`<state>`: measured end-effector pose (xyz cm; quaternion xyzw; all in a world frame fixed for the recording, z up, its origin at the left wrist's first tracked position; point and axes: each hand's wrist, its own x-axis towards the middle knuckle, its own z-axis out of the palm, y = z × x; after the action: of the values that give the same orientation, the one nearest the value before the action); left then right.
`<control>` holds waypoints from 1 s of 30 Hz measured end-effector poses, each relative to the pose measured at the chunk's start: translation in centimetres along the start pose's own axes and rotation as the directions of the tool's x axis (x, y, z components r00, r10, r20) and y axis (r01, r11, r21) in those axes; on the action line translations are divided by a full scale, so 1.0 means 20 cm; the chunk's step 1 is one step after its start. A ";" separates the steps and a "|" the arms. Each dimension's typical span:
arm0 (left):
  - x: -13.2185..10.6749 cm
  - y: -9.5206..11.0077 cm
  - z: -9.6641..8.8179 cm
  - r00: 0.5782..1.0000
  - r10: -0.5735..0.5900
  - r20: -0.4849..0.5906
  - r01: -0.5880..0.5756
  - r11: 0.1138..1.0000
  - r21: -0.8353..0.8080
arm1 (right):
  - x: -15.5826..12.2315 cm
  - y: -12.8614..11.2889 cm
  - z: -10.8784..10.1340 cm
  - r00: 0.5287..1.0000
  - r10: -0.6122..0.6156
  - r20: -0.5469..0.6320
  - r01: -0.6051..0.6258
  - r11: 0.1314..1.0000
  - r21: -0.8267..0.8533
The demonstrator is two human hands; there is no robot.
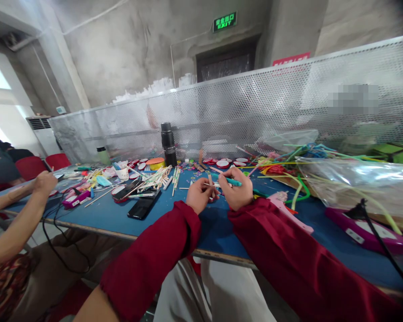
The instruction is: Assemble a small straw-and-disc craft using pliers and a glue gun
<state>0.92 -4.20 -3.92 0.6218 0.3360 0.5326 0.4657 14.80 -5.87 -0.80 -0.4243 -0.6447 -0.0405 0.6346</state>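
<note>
My left hand [199, 196], closed, pinches a flat wooden craft stick [210, 180] just above the near half of the blue table [168, 214]. My right hand [237, 190] is wrapped round a slim teal pen-like tool [234, 182]. The two hands are close together, with the tool's left end near the stick. Fingers hide part of both things, and whether they touch I cannot tell. Small coloured rings [194, 175] and short wooden pieces lie just beyond my left hand. Beside my right forearm is a pink plastic tool [289, 212], apparently a glue gun.
A black phone [143, 206] and a heap of wooden sticks [159, 179] lie to the left. Behind them stands a black bottle [168, 145]. Pipe cleaners [302, 190], plastic bags and a purple power strip [366, 230] are at right. A co-worker's hand [44, 182] is at far left.
</note>
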 end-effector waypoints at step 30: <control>-0.01 0.00 0.00 1.000 -0.004 0.008 0.004 1.000 0.014 | 0.00 -0.01 0.00 1.000 0.009 0.010 -0.009 1.000 0.003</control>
<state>0.95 -4.39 -3.91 0.6266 0.3388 0.5268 0.4638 14.68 -5.96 -0.74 -0.4264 -0.6459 -0.0348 0.6323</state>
